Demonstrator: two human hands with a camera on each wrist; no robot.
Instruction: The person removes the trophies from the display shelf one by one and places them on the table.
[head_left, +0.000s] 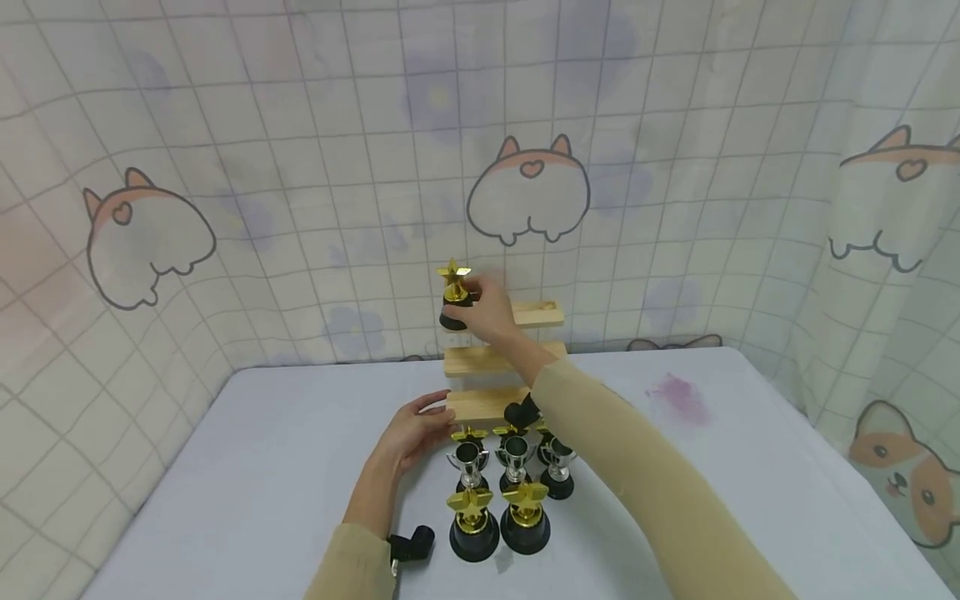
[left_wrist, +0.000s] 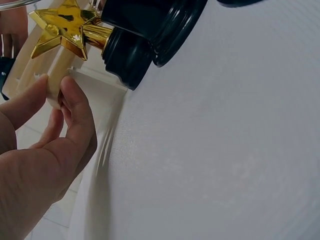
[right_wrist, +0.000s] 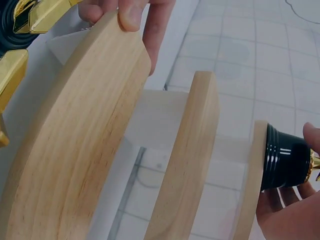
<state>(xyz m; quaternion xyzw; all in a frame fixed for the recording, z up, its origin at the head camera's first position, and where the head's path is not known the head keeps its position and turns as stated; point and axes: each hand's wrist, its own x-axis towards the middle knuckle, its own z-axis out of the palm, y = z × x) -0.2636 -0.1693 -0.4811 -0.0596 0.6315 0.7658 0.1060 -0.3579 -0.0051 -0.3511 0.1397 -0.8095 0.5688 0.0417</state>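
Observation:
A gold star trophy [head_left: 453, 273] with a black base is in my right hand [head_left: 493, 312], thumb and fingers around it, at the left end of the top board [head_left: 542, 315] of a three-step wooden stand. In the right wrist view the black base [right_wrist: 286, 157] meets that board, upright on it. My left hand [head_left: 414, 432] pinches the left end of the lowest board [head_left: 480, 403] between thumb and fingers, as the left wrist view also shows. Between the two lies the middle board [head_left: 474, 360], partly behind my right forearm.
Before the stand are three silver cups [head_left: 515, 450] and, nearest me, two star trophies [head_left: 471, 521]. More gold stars [head_left: 468, 434] show behind the cups, partly hidden. A patterned curtain [head_left: 337, 167] hangs behind the white table [head_left: 300, 467]. My right sleeve [head_left: 637, 467] crosses the right side.

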